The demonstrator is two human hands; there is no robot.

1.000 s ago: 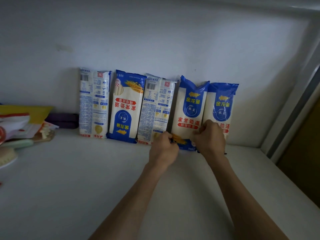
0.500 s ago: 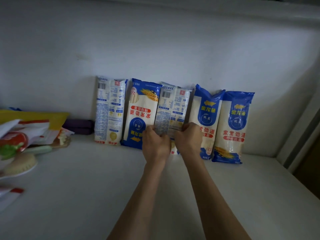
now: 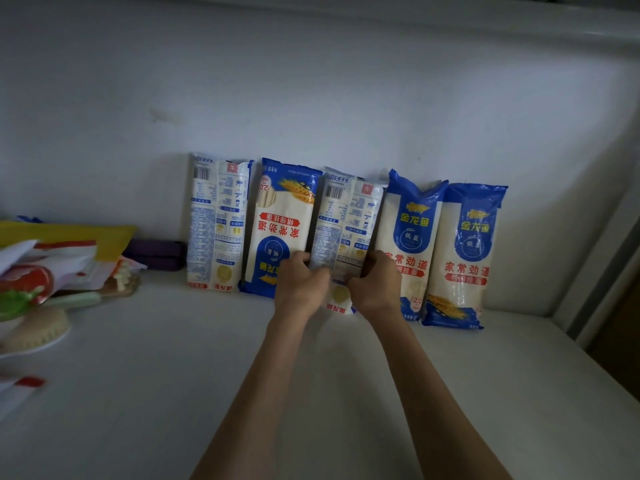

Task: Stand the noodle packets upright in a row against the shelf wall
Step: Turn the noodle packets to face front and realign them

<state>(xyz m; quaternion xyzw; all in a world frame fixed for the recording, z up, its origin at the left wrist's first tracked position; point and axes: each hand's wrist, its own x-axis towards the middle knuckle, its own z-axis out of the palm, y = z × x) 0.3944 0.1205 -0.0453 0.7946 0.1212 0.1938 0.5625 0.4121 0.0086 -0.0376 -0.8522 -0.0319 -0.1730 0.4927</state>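
Several blue-and-white noodle packets lean upright in a row against the white shelf wall [image 3: 346, 98]. The middle packet [image 3: 346, 220] shows its back label with a barcode. My left hand [image 3: 301, 282] grips its lower left edge and my right hand [image 3: 375, 285] grips its lower right edge. To its left stand an upside-down blue-fronted packet [image 3: 280, 220] and a back-facing packet [image 3: 216, 223]. To its right stand two front-facing packets, one [image 3: 410, 230] beside my right hand and one [image 3: 465, 251] at the row's end.
At the left lies a pile of yellow, red and white wrappers [image 3: 52, 258], a purple object [image 3: 156, 254] by the wall, and a plate with a dumpling-shaped item [image 3: 38, 330]. The shelf's right side wall [image 3: 595, 271] stands close to the last packet.
Both hands moved left from the fourth packet's base to the middle packet and closed on its lower edges. The camera view shifted, so the row sits further right.
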